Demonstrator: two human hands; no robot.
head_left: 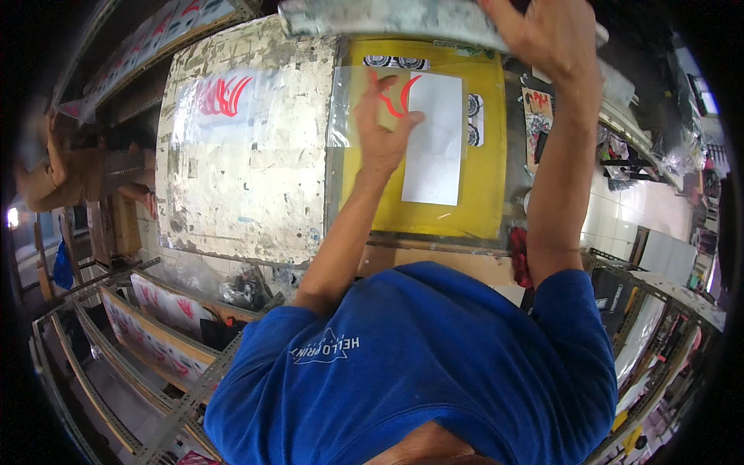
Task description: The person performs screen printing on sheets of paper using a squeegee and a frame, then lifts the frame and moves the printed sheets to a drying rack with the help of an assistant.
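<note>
My left hand point(384, 136) is spread, fingers apart, over a clear plastic sheet point(341, 116) with a red curved print point(412, 94). The thumb touches or hovers just above a white paper strip point(430, 174); I cannot tell which. Sheet and paper lie on a yellow board point(482, 205), where black-and-white patterned pieces point(474, 120) also lie. At the far edge, my right hand point(554, 39) grips a long pale frame point(387, 19), probably of a printing screen, tilted up beyond the board. Some of its fingertips are cut off by the picture's edge.
A worn, paint-chipped white tabletop point(240, 186) holds overlapping clear sheets with red prints point(225, 97). Metal racks point(167, 380) carrying printed sheets stand at lower left. Another person point(77, 167) is at the far left. A dark red cloth point(521, 256) hangs by the board's right corner.
</note>
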